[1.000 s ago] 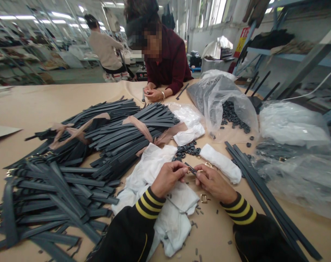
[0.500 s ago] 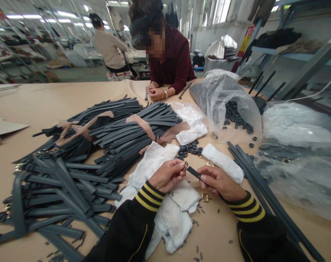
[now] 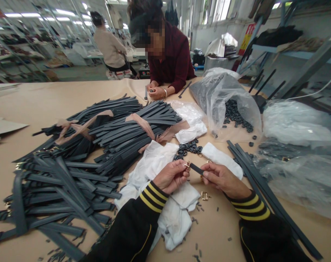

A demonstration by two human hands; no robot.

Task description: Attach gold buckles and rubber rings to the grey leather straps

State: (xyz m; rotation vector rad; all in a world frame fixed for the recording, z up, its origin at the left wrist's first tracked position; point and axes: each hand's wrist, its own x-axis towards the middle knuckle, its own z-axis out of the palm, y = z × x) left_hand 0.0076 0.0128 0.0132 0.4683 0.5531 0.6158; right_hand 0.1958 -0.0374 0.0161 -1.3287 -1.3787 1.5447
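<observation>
My left hand (image 3: 173, 176) pinches a small gold buckle (image 3: 187, 166) between thumb and fingertips. In my right hand (image 3: 222, 179) is a short dark grey strap (image 3: 196, 168), its free end pointing at the buckle and close to it; whether the two touch I cannot make out. A loose gold buckle (image 3: 204, 196) lies on the table just below my right hand. Behind my hands sits a pile of small dark grey loops (image 3: 189, 148). A crumpled white cloth (image 3: 178, 225) is under my left wrist.
Bundled dark straps (image 3: 135, 127) and a heap of buckled straps (image 3: 64, 193) cover the left side. A plastic bag of loops (image 3: 236, 116), a rolled white wrap (image 3: 222, 162) and long straps (image 3: 263, 189) are on the right. A co-worker (image 3: 170, 54) leans on the far edge.
Both hands have shifted slightly right, holding the same buckle and strap. The strap's free end now sits a little higher.
</observation>
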